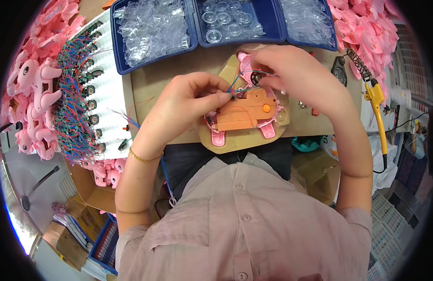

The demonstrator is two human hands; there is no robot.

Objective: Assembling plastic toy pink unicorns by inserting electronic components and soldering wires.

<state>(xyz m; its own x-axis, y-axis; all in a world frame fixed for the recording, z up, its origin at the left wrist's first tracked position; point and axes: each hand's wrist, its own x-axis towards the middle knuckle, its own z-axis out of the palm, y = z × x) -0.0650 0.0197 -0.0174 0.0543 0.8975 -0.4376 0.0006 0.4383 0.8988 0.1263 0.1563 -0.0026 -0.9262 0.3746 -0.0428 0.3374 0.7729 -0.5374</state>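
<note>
A pink plastic toy half-shell (218,136) lies on a tan fixture board (235,145) in front of me. Fitted in the shell is an orange gearbox housing (240,116) with a round orange knob. My left hand (193,100) pinches thin blue, green and red wires (235,85) just above the housing's upper left edge. At the shell's pink head end, my right hand (284,70) has its fingers closed around a small round dark speaker (256,77). The palm hides part of the head end.
Blue bins (195,28) of clear plastic parts line the far edge. At left, a white tray (111,93) holds wired speakers (92,104). Pink toy shells (38,84) pile up on both sides. A yellow electric screwdriver (376,100) hangs at right on a coiled cord (359,65).
</note>
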